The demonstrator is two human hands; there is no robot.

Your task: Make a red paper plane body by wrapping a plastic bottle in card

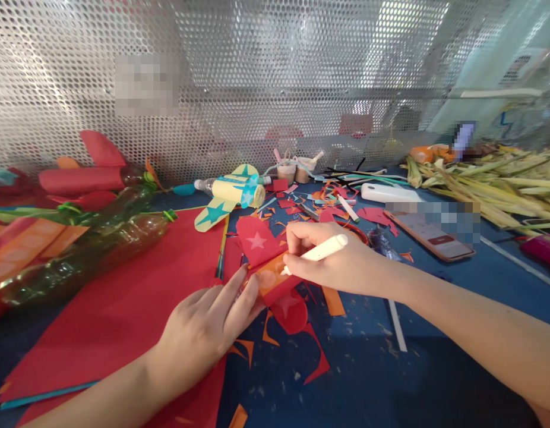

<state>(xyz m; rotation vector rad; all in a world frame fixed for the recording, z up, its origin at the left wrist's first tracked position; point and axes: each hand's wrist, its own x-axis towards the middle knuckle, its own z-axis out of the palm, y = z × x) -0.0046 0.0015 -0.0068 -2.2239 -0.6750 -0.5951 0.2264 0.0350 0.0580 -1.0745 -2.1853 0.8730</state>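
Observation:
A red paper airplane (277,294) lies in the middle of the table, its rounded wings bearing pale stars and its body wrapped with an orange strip (271,274) showing pale circles. My left hand (204,318) holds the near left end of the body, fingers reaching over it; the underside of the grip is hidden. In my right hand (324,255) is a white marker (325,247), pinched between thumb and fingers. Its tip touches or nearly touches the orange strip. Beyond stands a yellow bottle plane (233,193) with teal stars.
Red paper sheets (136,291) and green plastic bottles (92,261) lie left. Paper scraps (319,351) are scattered around. A phone (430,235), a white glue gun-like object (386,193) and dry husks (498,184) sit right. A perforated metal panel (257,77) closes the back.

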